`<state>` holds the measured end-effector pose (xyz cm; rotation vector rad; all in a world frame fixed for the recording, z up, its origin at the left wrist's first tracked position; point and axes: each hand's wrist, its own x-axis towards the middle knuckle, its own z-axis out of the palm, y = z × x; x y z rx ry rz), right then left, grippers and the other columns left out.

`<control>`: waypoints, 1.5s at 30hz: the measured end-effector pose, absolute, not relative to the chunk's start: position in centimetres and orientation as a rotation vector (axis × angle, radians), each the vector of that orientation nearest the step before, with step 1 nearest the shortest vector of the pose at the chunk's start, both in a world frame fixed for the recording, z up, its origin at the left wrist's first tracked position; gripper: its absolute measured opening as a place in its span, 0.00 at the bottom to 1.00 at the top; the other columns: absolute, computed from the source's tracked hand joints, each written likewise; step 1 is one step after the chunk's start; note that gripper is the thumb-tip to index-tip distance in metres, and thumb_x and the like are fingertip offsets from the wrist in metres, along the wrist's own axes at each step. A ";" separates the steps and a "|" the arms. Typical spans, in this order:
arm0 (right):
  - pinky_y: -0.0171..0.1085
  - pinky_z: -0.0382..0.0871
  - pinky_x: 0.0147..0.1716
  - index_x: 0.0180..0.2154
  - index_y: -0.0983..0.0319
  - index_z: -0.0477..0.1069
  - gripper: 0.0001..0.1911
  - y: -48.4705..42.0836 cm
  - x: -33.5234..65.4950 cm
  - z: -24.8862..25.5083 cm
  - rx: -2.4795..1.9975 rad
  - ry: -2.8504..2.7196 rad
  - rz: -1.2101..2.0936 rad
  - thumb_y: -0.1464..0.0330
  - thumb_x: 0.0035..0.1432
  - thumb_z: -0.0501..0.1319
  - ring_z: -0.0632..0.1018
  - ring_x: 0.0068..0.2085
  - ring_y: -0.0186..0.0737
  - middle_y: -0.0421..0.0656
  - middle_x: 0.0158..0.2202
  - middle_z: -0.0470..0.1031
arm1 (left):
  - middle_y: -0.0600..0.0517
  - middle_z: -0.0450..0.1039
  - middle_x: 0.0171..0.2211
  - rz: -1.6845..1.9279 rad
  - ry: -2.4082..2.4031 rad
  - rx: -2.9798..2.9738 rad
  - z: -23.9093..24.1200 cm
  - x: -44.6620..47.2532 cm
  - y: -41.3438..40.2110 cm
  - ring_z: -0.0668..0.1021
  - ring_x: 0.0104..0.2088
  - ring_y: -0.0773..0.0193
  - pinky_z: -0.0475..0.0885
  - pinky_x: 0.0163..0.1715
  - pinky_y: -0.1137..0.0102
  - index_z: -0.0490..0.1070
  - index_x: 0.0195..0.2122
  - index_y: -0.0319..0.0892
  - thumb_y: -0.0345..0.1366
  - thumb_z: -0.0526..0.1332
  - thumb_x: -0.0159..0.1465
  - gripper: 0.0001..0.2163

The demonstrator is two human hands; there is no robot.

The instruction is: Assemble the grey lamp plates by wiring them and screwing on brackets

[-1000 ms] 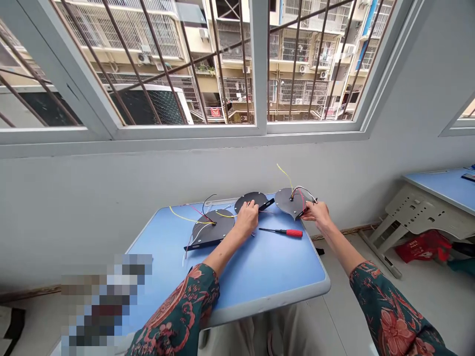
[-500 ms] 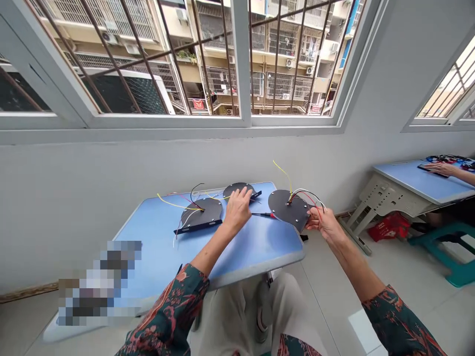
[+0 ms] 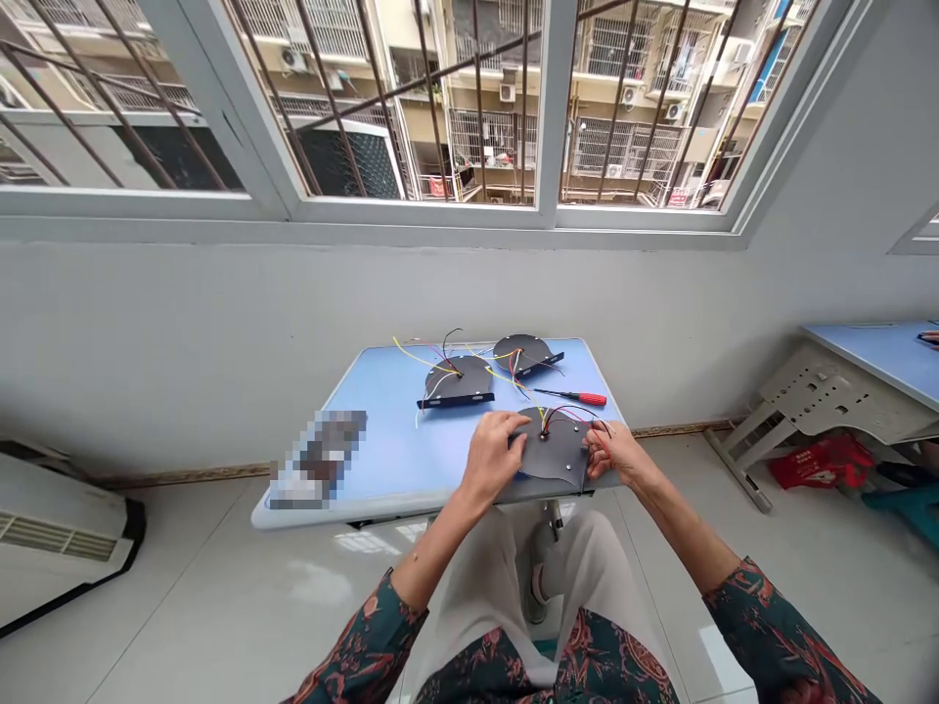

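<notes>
A dark round plate with coloured wires rising from its centre lies at the near edge of the blue table. My left hand grips its left rim, and my right hand grips its right rim. Two similar wired plates, one in the middle and one at the back, rest farther off on the table. A red-handled screwdriver lies to their right.
A blurred patch sits on the table's left side. A second blue desk stands at the right with a red bag below it. A white appliance lies on the floor at left. A barred window spans the wall above.
The plate came from the table's right side to its near edge. My left hand left the back plate and took hold of this one. The view pulled back from the table.
</notes>
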<state>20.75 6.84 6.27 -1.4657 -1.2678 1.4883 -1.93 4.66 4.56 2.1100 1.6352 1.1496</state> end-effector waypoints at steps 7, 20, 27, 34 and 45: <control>0.31 0.67 0.14 0.43 0.63 0.71 0.17 8.4 20.2 6.9 -1.562 -1.403 1.401 0.60 0.53 0.65 0.76 0.16 0.38 0.37 0.18 0.74 | 0.51 0.81 0.37 0.851 1.714 1.982 5.2 -0.4 6.7 0.79 0.38 0.60 0.68 0.38 0.69 0.79 0.40 0.44 0.31 0.66 0.63 0.05; 0.32 0.69 0.31 0.35 0.59 0.75 0.15 -0.1 17.9 8.6 -1.144 -1.953 0.379 0.65 0.70 0.53 0.75 0.26 0.34 0.38 0.25 0.75 | 0.50 0.82 0.36 0.842 1.863 1.897 4.9 0.5 7.6 0.79 0.38 0.59 0.65 0.37 0.69 0.79 0.35 0.45 0.34 0.60 0.69 0.08; 0.50 0.75 0.48 0.49 0.67 0.76 0.21 5.5 16.2 4.2 -1.280 -2.004 -0.097 0.69 0.67 0.48 0.81 0.49 0.56 0.60 0.52 0.79 | 0.53 0.82 0.42 0.949 1.817 1.900 4.1 1.0 7.7 0.80 0.44 0.63 0.70 0.45 0.72 0.80 0.38 0.47 0.36 0.62 0.69 0.07; 0.49 0.76 0.47 0.50 0.63 0.78 0.22 10.6 17.2 3.8 -1.323 -2.184 -0.175 0.63 0.67 0.49 0.82 0.49 0.54 0.52 0.51 0.81 | 0.51 0.81 0.42 1.025 1.755 1.925 4.1 0.5 7.4 0.79 0.46 0.60 0.72 0.47 0.69 0.79 0.40 0.45 0.38 0.63 0.68 0.06; 0.42 0.66 0.32 0.35 0.59 0.79 0.23 10.1 16.9 4.2 -1.218 -2.185 -0.416 0.55 0.69 0.50 0.78 0.33 0.47 0.45 0.32 0.81 | 0.50 0.78 0.42 0.922 1.682 1.970 4.5 0.0 7.5 0.78 0.47 0.57 0.75 0.43 0.65 0.80 0.45 0.49 0.43 0.63 0.67 0.10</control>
